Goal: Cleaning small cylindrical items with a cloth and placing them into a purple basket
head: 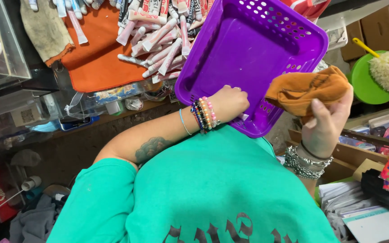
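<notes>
Cluttered shelves [46, 112] around purple basket [248, 58]

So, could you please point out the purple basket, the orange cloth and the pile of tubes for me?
Purple basket [248, 49]: head view, on its bare floor.
Orange cloth [305, 90]: head view, on the bunched middle, above the right hand's thumb.
Pile of tubes [160, 42]: head view, on one pink-and-white tube mid-pile.

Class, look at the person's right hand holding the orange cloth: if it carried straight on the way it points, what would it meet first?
The right hand points the orange cloth up and left, so it would probably meet the purple basket first, at its near perforated wall. Depth is unclear; the left hand grips that basket's edge.
</notes>
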